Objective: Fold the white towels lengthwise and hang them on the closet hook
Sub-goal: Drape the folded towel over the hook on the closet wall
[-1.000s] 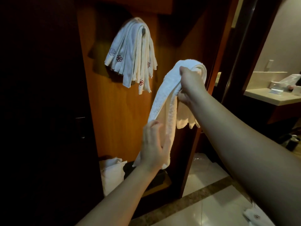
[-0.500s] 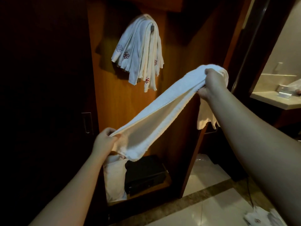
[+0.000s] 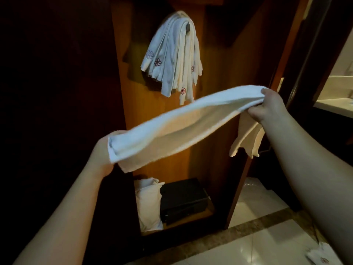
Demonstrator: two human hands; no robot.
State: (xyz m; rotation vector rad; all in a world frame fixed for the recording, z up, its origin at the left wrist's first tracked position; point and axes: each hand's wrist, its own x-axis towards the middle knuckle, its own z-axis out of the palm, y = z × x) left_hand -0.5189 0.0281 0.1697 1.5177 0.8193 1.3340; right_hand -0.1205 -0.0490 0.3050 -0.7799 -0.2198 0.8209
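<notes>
Closet (image 3: 156,131) of orange-brown wood fills the centre of the view, its interior lit and its left side in deep shadow. Tiled floor (image 3: 254,245) of glossy pale squares with a darker stone border lies to the lower right, and a small white cloth (image 3: 322,257) rests on it near the corner. White towel (image 3: 172,123), folded into a long narrow band, is stretched in the air in front of the closet, sloping from lower left up to upper right. Its right end hangs loose below the right hand (image 3: 267,108). Hung towels (image 3: 173,58), a bunch of white folded pieces with small red flower marks, drape over the closet hook (image 3: 188,27) high on the back panel, well above the stretched towel and apart from it. Black box (image 3: 183,197) sits on the closet's bottom shelf, with a white pillow (image 3: 149,203) standing just beside it on the left. Left hand (image 3: 104,150) is mostly hidden behind the towel's lower end; its grip is clenched around that end. The right hand's grip is curled over the bunched upper end, thumb on top. Bench (image 3: 336,106) of pale stone shows at the right edge.
</notes>
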